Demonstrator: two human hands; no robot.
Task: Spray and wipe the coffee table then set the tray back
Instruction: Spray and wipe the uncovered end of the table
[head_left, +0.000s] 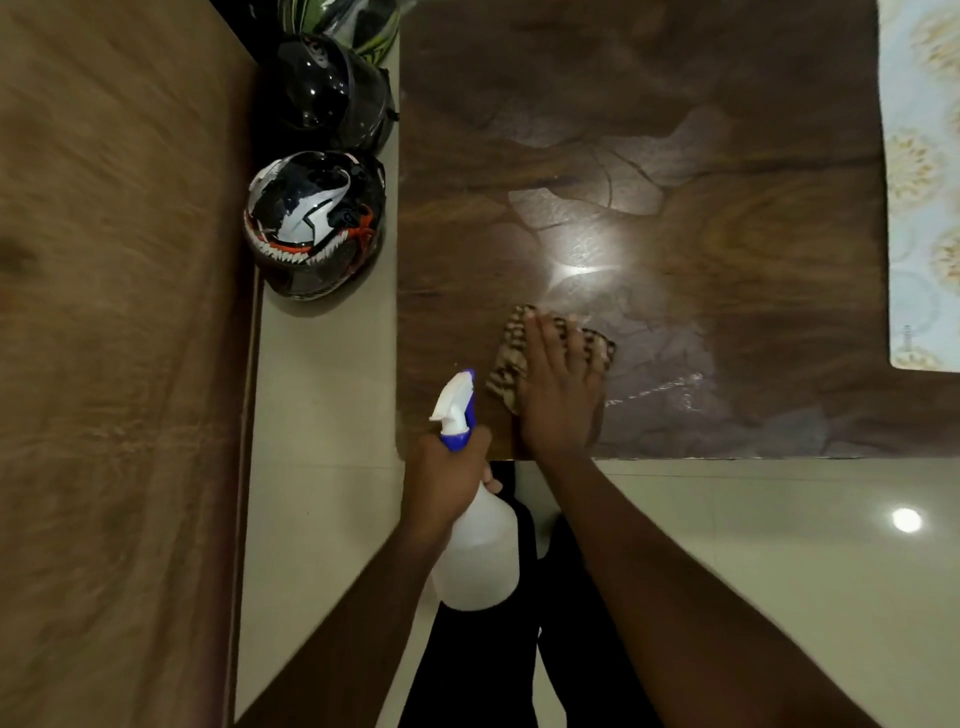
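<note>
Currently pressing cloth (524, 358) flat under right hand (563, 395), fingers straight, at bench (675, 234) near-left corner; unwiped gloss lying beyond. Left hand (447, 478) gripping spray bottle (475, 551) beside.

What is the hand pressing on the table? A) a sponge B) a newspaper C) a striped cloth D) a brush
C: the right hand lies flat with straight fingers on a brown striped cloth on the coffee table, while the left hand grips the spray bottle.
</note>
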